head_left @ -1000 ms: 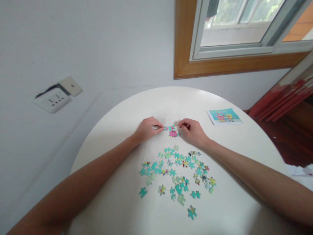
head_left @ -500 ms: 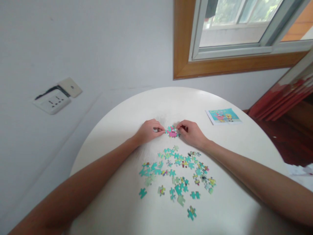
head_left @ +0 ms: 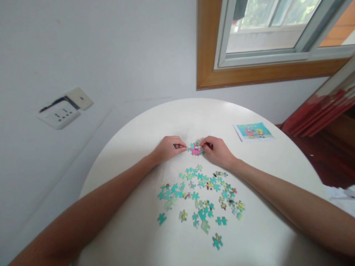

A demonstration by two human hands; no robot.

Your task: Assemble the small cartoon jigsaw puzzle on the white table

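Note:
A small joined patch of jigsaw puzzle [head_left: 195,149], pink and teal with a cartoon face, lies flat between my two hands. At its left edge, my left hand [head_left: 172,147] is closed in a pinch, thumb and forefinger on a teal puzzle piece. My right hand [head_left: 216,149] pinches the patch's upper right edge; the piece under those fingertips is mostly hidden. Closer to me, many loose puzzle pieces [head_left: 202,176] in teal, pale green and yellow are scattered between my forearms.
Everything lies on a round white table [head_left: 133,229]. A picture card [head_left: 254,132] with cartoon figures rests at the back right. Beyond the table stand a wall with a socket [head_left: 59,114], a wood-framed window [head_left: 206,79] and a red curtain [head_left: 313,112].
My left hand has shifted very slightly at the patch's left edge. The right hand and the loose pieces stay where they were.

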